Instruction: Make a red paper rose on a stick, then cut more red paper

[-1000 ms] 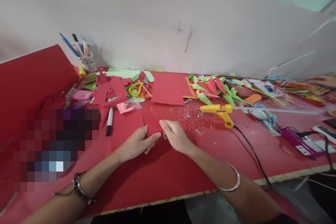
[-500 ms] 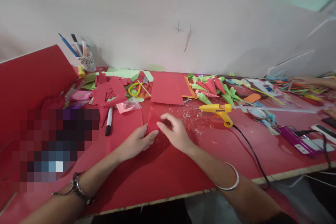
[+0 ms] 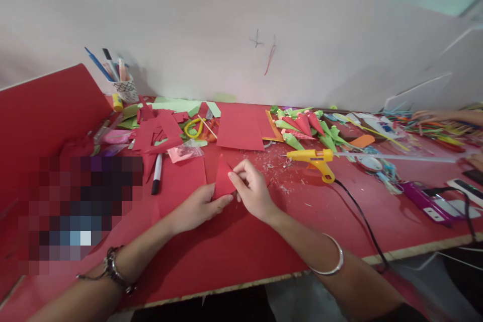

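Both my hands hold one small red paper piece (image 3: 222, 179) just above the red table (image 3: 234, 256). My left hand (image 3: 198, 205) pinches its lower left edge between thumb and fingers. My right hand (image 3: 252, 190) pinches its right side with thumb and forefinger, the other fingers curled. The paper stands tilted up with a pointed top. A yellow glue gun (image 3: 316, 160) lies to the right of my right hand, its black cord (image 3: 364, 221) running toward the table's front edge.
A black marker (image 3: 156, 174), red and green paper scraps (image 3: 162, 128) and a pen cup (image 3: 126, 89) lie at left. A red sheet (image 3: 241, 130) and rolled paper cones (image 3: 305, 128) sit behind. Another person's hand (image 3: 449, 115) reaches in far right. A purple device (image 3: 433, 205) lies right.
My right hand's fingers have shifted along the paper's right edge, and the red piece has turned a little more upright. My left hand has stayed almost in place.
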{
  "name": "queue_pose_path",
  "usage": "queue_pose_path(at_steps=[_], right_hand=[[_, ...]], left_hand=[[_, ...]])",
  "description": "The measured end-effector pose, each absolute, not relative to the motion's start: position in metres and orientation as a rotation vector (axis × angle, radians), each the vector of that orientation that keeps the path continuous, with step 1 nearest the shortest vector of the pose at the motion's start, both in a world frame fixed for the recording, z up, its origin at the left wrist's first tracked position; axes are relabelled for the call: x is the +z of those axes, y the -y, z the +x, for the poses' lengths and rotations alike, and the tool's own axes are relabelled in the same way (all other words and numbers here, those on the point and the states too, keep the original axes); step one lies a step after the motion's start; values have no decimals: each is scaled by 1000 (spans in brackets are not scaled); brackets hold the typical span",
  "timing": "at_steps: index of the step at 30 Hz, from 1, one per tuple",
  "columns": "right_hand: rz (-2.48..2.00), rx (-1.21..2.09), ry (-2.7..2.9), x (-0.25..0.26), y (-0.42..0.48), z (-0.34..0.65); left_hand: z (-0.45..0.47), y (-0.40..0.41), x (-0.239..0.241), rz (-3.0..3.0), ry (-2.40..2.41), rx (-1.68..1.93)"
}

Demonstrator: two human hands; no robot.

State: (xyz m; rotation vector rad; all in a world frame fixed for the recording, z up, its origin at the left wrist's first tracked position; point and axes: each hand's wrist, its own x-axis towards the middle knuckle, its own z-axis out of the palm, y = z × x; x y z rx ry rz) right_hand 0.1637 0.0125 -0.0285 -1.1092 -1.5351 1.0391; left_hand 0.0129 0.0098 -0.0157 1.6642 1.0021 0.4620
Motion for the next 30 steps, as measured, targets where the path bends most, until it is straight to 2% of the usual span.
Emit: queue_pose_path(at_steps=[6, 15, 23, 30], right_hand=[[-1079, 1091, 1471, -29, -12, 163], [-1070, 1116, 1512, -29, -14, 165], [-983, 1524, 1483, -25, -18, 167], [-1019, 1580, 1758, -22, -14, 172]], left_hand=[[11, -12, -16, 1609, -798, 477], [14, -11, -18, 1576, -961, 524], [2, -15, -16, 1648, -808, 301], [-2, -16, -12, 1603, -752, 178]])
